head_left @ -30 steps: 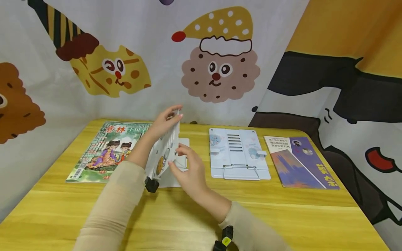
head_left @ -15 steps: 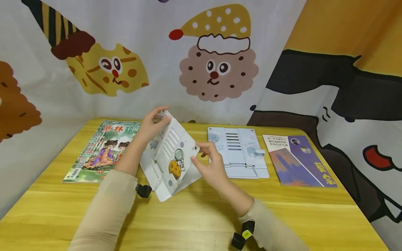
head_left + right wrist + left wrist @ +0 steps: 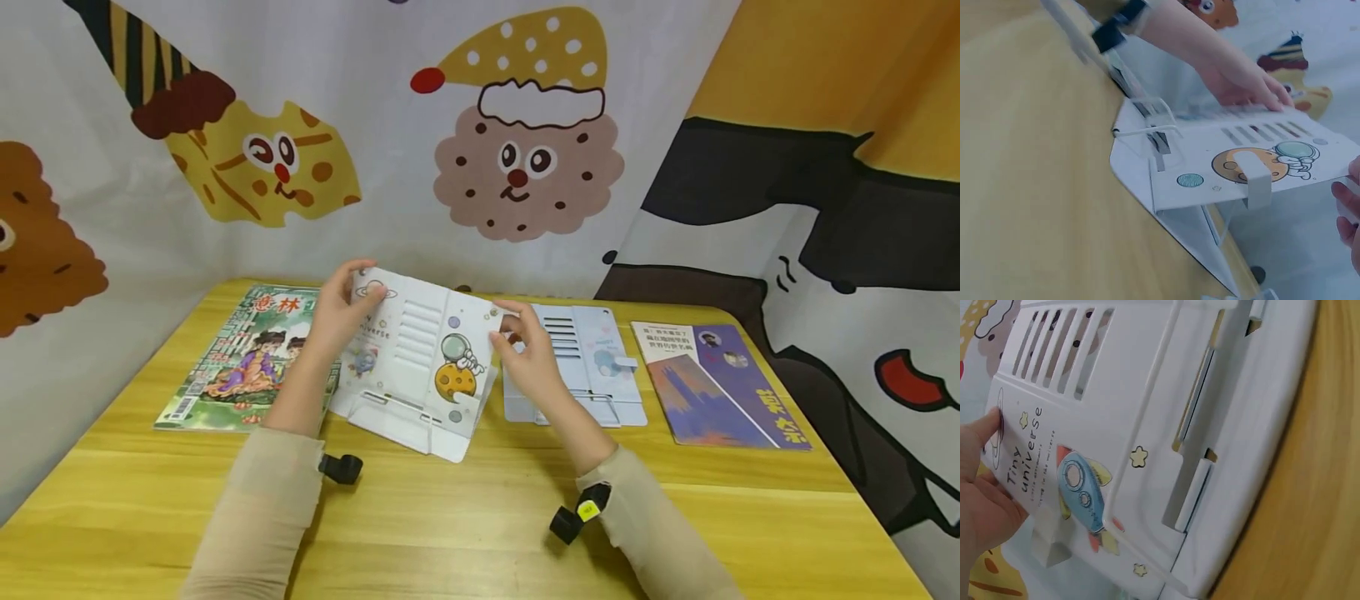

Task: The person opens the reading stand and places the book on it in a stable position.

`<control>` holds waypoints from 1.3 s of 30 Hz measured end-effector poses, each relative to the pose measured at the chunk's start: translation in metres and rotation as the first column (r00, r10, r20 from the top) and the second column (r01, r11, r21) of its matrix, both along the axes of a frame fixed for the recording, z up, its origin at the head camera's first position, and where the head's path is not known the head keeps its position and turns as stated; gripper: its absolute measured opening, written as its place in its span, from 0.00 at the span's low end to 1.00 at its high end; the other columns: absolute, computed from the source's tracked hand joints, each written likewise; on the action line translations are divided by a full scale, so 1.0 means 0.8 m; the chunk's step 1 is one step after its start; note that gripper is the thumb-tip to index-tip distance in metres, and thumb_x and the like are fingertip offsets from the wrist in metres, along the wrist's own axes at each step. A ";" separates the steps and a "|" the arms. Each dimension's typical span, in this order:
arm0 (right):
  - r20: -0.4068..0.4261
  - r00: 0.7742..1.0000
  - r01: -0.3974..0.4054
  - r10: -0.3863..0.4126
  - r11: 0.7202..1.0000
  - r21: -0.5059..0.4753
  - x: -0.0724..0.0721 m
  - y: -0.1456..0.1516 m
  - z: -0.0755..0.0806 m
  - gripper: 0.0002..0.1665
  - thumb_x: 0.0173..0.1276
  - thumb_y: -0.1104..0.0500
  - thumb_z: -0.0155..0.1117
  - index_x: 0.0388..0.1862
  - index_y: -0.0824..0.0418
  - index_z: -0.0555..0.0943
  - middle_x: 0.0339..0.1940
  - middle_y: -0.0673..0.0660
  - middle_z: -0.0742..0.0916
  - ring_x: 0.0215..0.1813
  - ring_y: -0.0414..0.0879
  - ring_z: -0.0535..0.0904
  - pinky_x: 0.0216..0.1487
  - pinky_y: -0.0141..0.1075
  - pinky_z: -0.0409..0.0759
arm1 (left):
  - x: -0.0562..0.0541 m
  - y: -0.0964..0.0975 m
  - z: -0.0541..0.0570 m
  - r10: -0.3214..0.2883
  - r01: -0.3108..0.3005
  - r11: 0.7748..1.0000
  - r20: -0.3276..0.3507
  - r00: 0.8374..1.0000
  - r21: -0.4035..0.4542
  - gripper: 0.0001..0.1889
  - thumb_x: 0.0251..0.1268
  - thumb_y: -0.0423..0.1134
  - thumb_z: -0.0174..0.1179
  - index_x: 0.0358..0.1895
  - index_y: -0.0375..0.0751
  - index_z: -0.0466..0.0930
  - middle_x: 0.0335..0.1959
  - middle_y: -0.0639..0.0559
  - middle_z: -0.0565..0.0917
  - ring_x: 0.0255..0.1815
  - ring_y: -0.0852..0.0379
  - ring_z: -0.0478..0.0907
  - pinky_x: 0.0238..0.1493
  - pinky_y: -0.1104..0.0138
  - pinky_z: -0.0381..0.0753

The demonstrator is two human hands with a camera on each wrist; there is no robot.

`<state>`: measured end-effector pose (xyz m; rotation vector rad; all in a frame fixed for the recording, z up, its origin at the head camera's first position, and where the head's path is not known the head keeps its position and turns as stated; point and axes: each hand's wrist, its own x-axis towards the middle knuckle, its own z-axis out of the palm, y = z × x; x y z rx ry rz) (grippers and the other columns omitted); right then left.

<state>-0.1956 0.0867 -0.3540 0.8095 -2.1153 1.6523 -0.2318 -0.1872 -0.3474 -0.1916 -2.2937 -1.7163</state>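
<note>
A white book stand [image 3: 408,375] printed with an astronaut, a planet and "Tiny universe" leans upright over the table in the head view. My left hand [image 3: 333,312] grips its upper left corner, thumb on the front face. At the upper right corner, my right hand [image 3: 531,346] pinches the edge between thumb and fingers. A wire page rest [image 3: 397,421] runs along the stand's lower front. In the right wrist view the slotted panel [image 3: 1200,150] is raised at an angle from the white base [image 3: 1185,228], which lies on the table.
A second book stand [image 3: 600,392], pale blue, lies flat behind my right hand. To the left is a green illustrated magazine [image 3: 225,367], to the right a purple book [image 3: 720,375]. A cartoon-printed curtain [image 3: 390,208] hangs behind the wooden table [image 3: 450,533].
The book stand has turned from nearly edge-on so its printed front faces me. My right hand has moved right and upward with its corner; my left hand has shifted left.
</note>
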 end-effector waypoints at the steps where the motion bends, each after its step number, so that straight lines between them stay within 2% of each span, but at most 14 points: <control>1: 0.001 1.000 0.007 -0.007 1.000 0.003 -0.005 0.001 0.000 0.24 0.61 0.80 0.57 0.58 0.77 0.69 0.31 0.71 0.84 0.33 0.53 0.76 0.37 0.40 0.73 | -0.005 -0.001 -0.007 0.016 -0.016 1.000 -0.006 1.000 0.007 0.25 0.67 0.37 0.61 0.65 0.39 0.69 0.48 0.38 0.76 0.44 0.48 0.78 0.37 0.67 0.79; 4: 0.005 1.000 0.021 -0.021 1.000 0.015 -0.022 0.001 0.001 0.25 0.62 0.80 0.56 0.60 0.75 0.69 0.31 0.71 0.84 0.32 0.57 0.75 0.37 0.43 0.73 | -0.017 -0.001 -0.022 0.077 -0.077 0.997 -0.015 0.997 0.028 0.25 0.66 0.40 0.62 0.65 0.44 0.70 0.38 0.42 0.77 0.26 0.54 0.77 0.25 0.67 0.79; 5: 0.007 1.000 0.025 -0.025 1.000 0.018 -0.027 0.001 0.001 0.26 0.62 0.80 0.56 0.60 0.74 0.69 0.31 0.71 0.84 0.31 0.58 0.75 0.37 0.43 0.73 | -0.019 0.001 -0.024 0.095 -0.094 0.995 -0.020 0.995 0.036 0.24 0.66 0.41 0.62 0.64 0.45 0.70 0.40 0.43 0.78 0.26 0.56 0.77 0.24 0.68 0.79; 8: 0.025 0.999 0.040 -0.041 0.999 0.030 -0.041 0.001 0.002 0.25 0.64 0.79 0.56 0.61 0.73 0.69 0.31 0.72 0.83 0.29 0.55 0.73 0.35 0.39 0.73 | -0.023 0.006 -0.027 0.135 -0.131 0.988 -0.037 0.990 0.085 0.24 0.65 0.39 0.62 0.63 0.45 0.71 0.44 0.41 0.79 0.27 0.57 0.77 0.27 0.68 0.79; 13: 0.098 0.994 0.039 -0.040 0.999 0.008 -0.061 0.001 0.004 0.26 0.66 0.78 0.54 0.63 0.72 0.69 0.31 0.74 0.81 0.25 0.44 0.67 0.29 0.30 0.68 | -0.029 0.014 -0.026 0.181 -0.174 0.975 -0.040 0.983 0.140 0.23 0.65 0.37 0.62 0.63 0.44 0.71 0.51 0.40 0.79 0.34 0.56 0.77 0.34 0.69 0.78; 21: 0.106 0.994 0.014 -0.012 1.000 -0.013 -0.083 0.000 0.001 0.26 0.68 0.77 0.52 0.65 0.70 0.68 0.30 0.74 0.79 0.23 0.42 0.65 0.26 0.29 0.66 | -0.043 0.020 -0.033 0.265 -0.253 0.955 -0.060 0.962 0.157 0.22 0.63 0.35 0.64 0.61 0.45 0.74 0.56 0.45 0.77 0.42 0.53 0.75 0.40 0.65 0.78; 25: 0.113 0.994 0.019 -0.012 0.998 -0.067 -0.100 -0.001 -0.013 0.27 0.68 0.77 0.52 0.66 0.68 0.68 0.30 0.73 0.80 0.24 0.43 0.66 0.27 0.29 0.67 | -0.044 0.019 -0.035 0.266 -0.253 0.955 -0.070 0.961 0.156 0.24 0.63 0.37 0.64 0.63 0.46 0.73 0.60 0.47 0.75 0.45 0.53 0.75 0.44 0.66 0.77; 28: 0.115 0.990 0.084 -0.077 0.995 -0.052 -0.108 -0.003 -0.026 0.28 0.70 0.73 0.53 0.68 0.63 0.68 0.36 0.69 0.82 0.28 0.44 0.69 0.31 0.31 0.70 | -0.043 0.017 -0.035 0.237 -0.223 0.960 -0.066 0.969 0.171 0.25 0.65 0.41 0.63 0.65 0.48 0.72 0.61 0.46 0.75 0.43 0.53 0.76 0.41 0.68 0.78; 31: 0.069 0.979 0.193 -0.192 0.981 -0.017 -0.102 -0.007 -0.033 0.28 0.70 0.69 0.56 0.69 0.59 0.69 0.50 0.61 0.82 0.43 0.45 0.74 0.46 0.37 0.74 | -0.037 0.012 -0.033 0.198 -0.188 0.967 -0.038 0.980 0.171 0.27 0.65 0.46 0.62 0.68 0.52 0.70 0.61 0.46 0.74 0.43 0.54 0.76 0.37 0.69 0.79; 33: 0.009 0.963 0.270 -0.270 0.963 -0.010 -0.091 -0.012 -0.035 0.28 0.69 0.68 0.57 0.68 0.59 0.69 0.59 0.58 0.79 0.55 0.46 0.72 0.58 0.41 0.70 | -0.031 0.007 -0.030 0.185 -0.179 0.972 -0.025 0.982 0.151 0.28 0.66 0.47 0.60 0.69 0.55 0.69 0.60 0.46 0.74 0.46 0.54 0.75 0.37 0.70 0.80; 35: -0.057 0.941 0.330 -0.332 0.943 -0.043 -0.079 -0.018 -0.037 0.27 0.67 0.68 0.58 0.66 0.61 0.71 0.63 0.57 0.75 0.62 0.47 0.69 0.65 0.43 0.63 | -0.026 -0.001 -0.026 0.184 -0.179 0.977 -0.035 0.982 0.117 0.27 0.68 0.47 0.59 0.69 0.56 0.68 0.61 0.46 0.73 0.51 0.54 0.73 0.41 0.69 0.79; 37: -0.122 0.921 0.361 -0.370 0.928 -0.088 -0.066 -0.026 -0.039 0.25 0.66 0.69 0.59 0.63 0.63 0.73 0.62 0.58 0.75 0.64 0.50 0.68 0.67 0.42 0.62 | -0.019 -0.011 -0.022 0.187 -0.182 0.980 -0.063 0.980 0.080 0.26 0.69 0.45 0.58 0.69 0.54 0.68 0.60 0.45 0.73 0.55 0.53 0.72 0.46 0.67 0.76; 39: -0.180 0.911 0.352 -0.371 0.927 -0.133 -0.056 -0.035 -0.041 0.23 0.64 0.71 0.59 0.59 0.65 0.75 0.59 0.60 0.76 0.61 0.52 0.70 0.64 0.43 0.65 | -0.012 -0.022 -0.019 0.183 -0.179 0.983 -0.098 0.978 0.045 0.25 0.70 0.43 0.57 0.69 0.51 0.69 0.60 0.44 0.74 0.57 0.51 0.72 0.52 0.64 0.73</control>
